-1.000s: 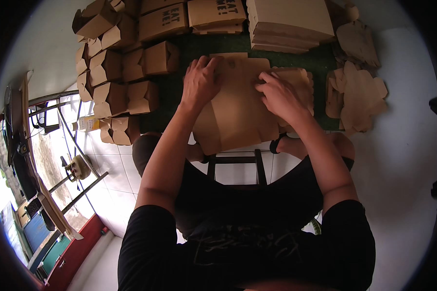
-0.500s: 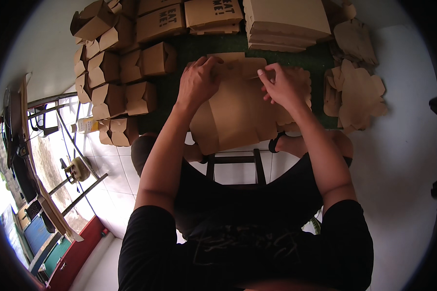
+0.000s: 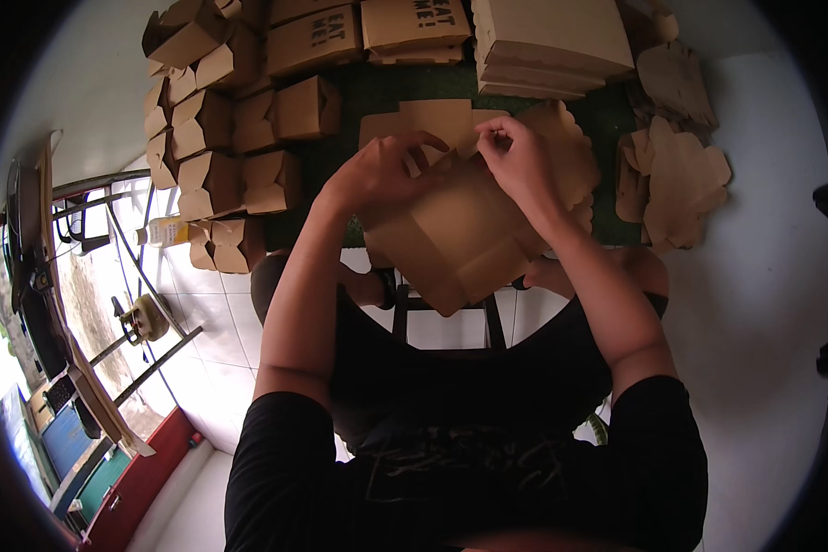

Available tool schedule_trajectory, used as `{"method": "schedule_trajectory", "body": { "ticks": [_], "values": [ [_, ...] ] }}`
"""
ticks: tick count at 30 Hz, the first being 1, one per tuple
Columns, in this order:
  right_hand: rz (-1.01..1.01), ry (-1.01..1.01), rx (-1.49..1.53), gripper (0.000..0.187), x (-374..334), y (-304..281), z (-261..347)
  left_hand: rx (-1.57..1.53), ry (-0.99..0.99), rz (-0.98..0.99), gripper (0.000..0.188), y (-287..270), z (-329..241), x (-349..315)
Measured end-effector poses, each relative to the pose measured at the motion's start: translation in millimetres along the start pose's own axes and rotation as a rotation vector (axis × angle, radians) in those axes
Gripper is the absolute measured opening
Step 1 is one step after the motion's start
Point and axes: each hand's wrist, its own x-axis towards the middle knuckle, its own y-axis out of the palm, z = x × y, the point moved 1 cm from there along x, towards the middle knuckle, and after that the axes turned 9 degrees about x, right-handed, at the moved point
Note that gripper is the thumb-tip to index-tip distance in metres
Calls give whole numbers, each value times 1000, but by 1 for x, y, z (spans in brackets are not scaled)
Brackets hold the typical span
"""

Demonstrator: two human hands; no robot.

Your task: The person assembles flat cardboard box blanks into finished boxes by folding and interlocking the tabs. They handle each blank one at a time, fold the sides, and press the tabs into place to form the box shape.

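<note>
A brown cardboard box blank (image 3: 465, 225) lies turned askew over my lap edge, its near corner pointing toward me. My left hand (image 3: 382, 175) is at its far left side, with thumb and curved index finger pinching around its far corner. Opposite, my right hand (image 3: 515, 161) has its fingers folded in a pinch at the same far edge; the exact contact is partly hidden by the fingers. Beneath it, more flat cardboard (image 3: 432, 115) shows, including scalloped flaps (image 3: 570, 156) on the right.
Several folded cardboard boxes (image 3: 207, 184) stand in rows at the left. Printed boxes (image 3: 414, 28) and a stack of larger box pieces (image 3: 552, 46) are at the back. Scalloped cardboard pieces (image 3: 681, 184) lie at the right. A green mat (image 3: 322, 175) covers the work surface.
The box blank has turned, its near corner now pointing toward me and showing flat cardboard beyond it. My left hand came slightly nearer and opened its curl; my right hand moved left and closed its fingers.
</note>
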Motion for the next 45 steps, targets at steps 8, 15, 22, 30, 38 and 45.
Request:
{"method": "schedule_trajectory", "body": {
  "ticks": [8, 15, 22, 30, 38, 45],
  "values": [
    [-82, -65, 52, 17, -38, 6, 14, -102, 125, 118, 52, 0, 3, 2],
    [-119, 76, 268, 17, -77, 16, 26, -74, 183, 245, 53, -3, -4, -20],
    [-196, 32, 211, 19, -104, 22, 19, -37, 282, 266, 49, 2, -1, -34],
    [-160, 62, -35, 27, -61, 9, -17, -40, 290, 186, 53, 24, 10, -17],
    [-488, 44, -231, 30, -4, -40, -45, 54, 97, 309, 56, 14, 17, -19],
    [-313, 294, 429, 24, 37, -80, -61, 46, 56, 432, 53, 2, 28, -15]
  ]
}}
